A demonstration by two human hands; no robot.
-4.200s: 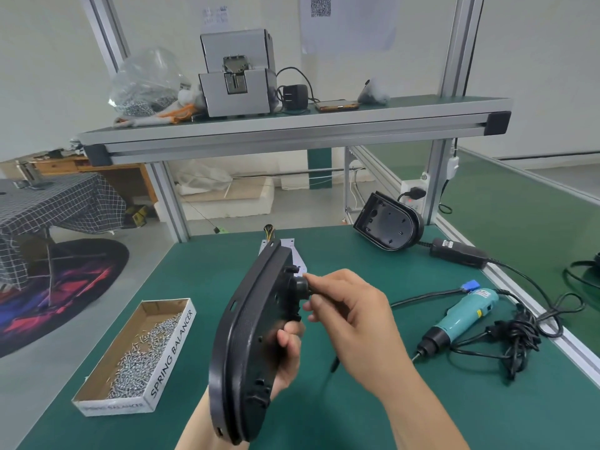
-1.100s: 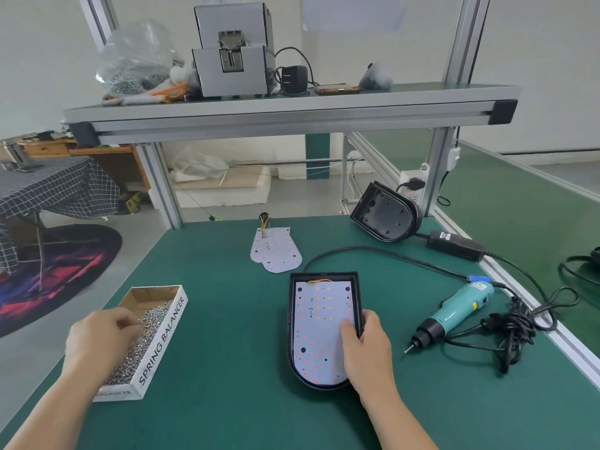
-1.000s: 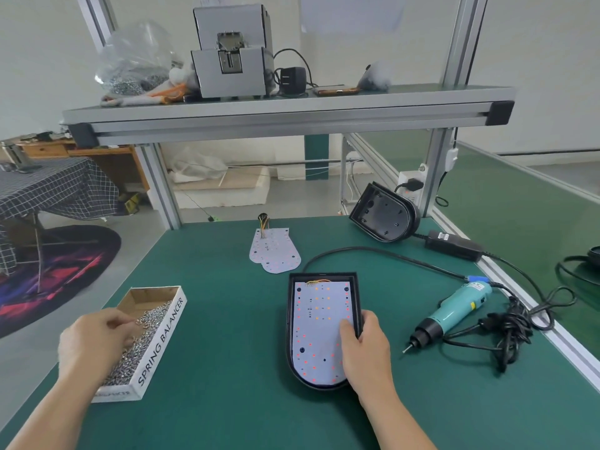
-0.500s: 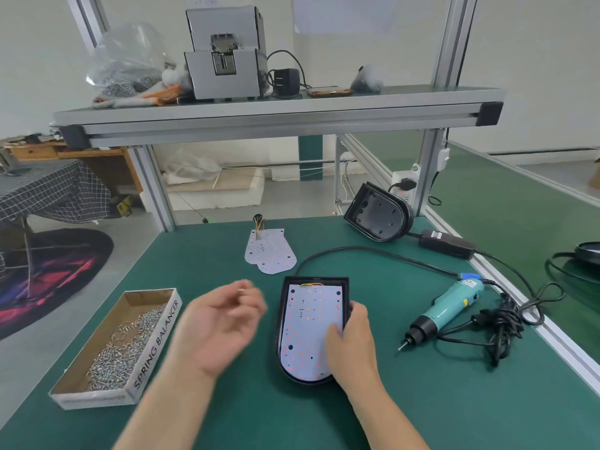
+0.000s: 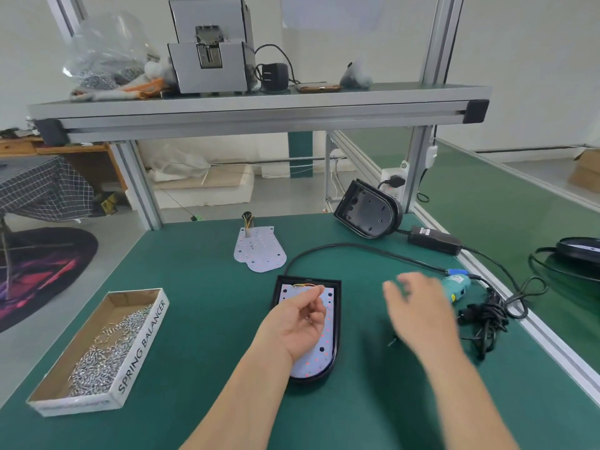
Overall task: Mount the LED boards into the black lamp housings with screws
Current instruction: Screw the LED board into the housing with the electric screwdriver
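Head: 2 blk housings (image 5: 368, 211) on bench (image 5: 194, 287), 1 screwdriver (image 5: 457, 285).

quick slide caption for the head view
Left hand cups screws over the LED board seated in its housing while right hand reaches toward the screwdriver.

Two bare hands and two bare arms, nothing more of the person in view.

Left hand (image 5: 293, 323): sharp and easy to see, with small creases across the palm and at the wrist. Left arm (image 5: 240, 401): bare from the wrist all the way down to the bottom edge, smooth, wider lower down.

Right hand (image 5: 418, 313): blurry and smeared, fingers soft at the tips and hard to count. Right arm (image 5: 461, 394): bare as well, fuzzy along both edges, wider near the bottom edge.

Too blurry or too small to tell about nails.
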